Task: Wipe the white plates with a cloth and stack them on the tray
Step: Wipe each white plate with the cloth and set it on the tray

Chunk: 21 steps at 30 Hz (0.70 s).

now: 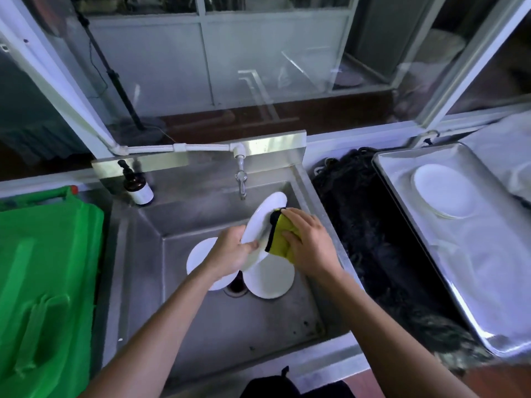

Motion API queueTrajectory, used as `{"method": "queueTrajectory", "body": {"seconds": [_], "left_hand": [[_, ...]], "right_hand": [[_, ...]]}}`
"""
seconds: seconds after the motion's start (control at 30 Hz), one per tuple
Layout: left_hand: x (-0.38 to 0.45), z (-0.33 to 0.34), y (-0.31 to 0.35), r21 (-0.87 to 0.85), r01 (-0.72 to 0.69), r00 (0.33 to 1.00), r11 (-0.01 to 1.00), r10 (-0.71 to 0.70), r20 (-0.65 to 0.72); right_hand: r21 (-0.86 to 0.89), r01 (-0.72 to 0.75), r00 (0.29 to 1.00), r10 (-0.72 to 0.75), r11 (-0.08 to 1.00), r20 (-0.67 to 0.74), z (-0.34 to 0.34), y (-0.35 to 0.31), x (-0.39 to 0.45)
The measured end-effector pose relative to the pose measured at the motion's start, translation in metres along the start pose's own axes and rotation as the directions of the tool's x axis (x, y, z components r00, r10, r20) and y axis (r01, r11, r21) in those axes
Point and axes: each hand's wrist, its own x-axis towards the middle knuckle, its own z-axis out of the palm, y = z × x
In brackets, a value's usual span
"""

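Three plates: one plate [263, 222] tilted in the hands over the sink [287, 317]; two more lie flat in the basin, one [198, 258] under the left wrist, the other [270, 278] just below the right hand.
Left hand [230, 254]: fingers curled round the held plate's near-left rim, thumb on its face, gripping it.
Right hand [309, 242]: fingers fairly flat, pressing the cloth [280, 237] against the plate's right half; the cloth sits between palm and plate.
Held plate's lie: tilted, its long line running from the left hand up and away toward the tap [241, 179]; face turned toward the right hand.
Stack [444, 191]: white plates already piled on the tray [459, 277], well to the right of the right hand, beyond a dark strip of counter.
Key relation: the tray lies on the right hand's side, so the right hand is the nearer; yet the left holds the plate.
Judgement: wiping seems under way; stacking would call for a handover to the right hand or a reach by the left across the body.
Risk: a wet rim could slip from a one-hand grip.
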Motion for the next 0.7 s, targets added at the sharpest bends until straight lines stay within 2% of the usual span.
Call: {"method": "queueTrajectory", "body": {"seconds": [0.1,0.2,0.27,0.43,0.53,0.7], "left_hand": [[0.009,0.009,0.018,0.336,-0.089,0.995,0.938,0.099,-0.012],[0.019,0.031,0.040,0.619,-0.175,0.980,0.766,0.197,0.033],[0.026,0.046,0.054,0.742,-0.225,0.967,0.632,0.237,0.092],[0.055,0.097,0.088,0.846,-0.342,0.919,0.408,0.333,0.211],[0.074,0.138,0.108,0.854,-0.389,0.902,0.345,0.330,0.278],[0.100,0.217,0.148,0.831,-0.511,0.825,0.221,0.397,0.402]], "right_hand": [[-0.067,-0.036,0.999,0.035,0.997,-0.010,-0.018,0.020,-0.010],[-0.105,-0.124,0.992,0.119,0.987,-0.052,-0.041,0.043,-0.020],[-0.100,-0.168,0.983,0.159,0.981,-0.087,-0.057,0.062,-0.026],[-0.083,-0.244,0.958,0.227,0.966,-0.177,-0.102,0.116,-0.045],[-0.056,-0.269,0.940,0.250,0.961,-0.232,-0.131,0.151,-0.059],[0.022,-0.313,0.903,0.304,0.950,-0.304,-0.177,0.208,-0.078]]}}
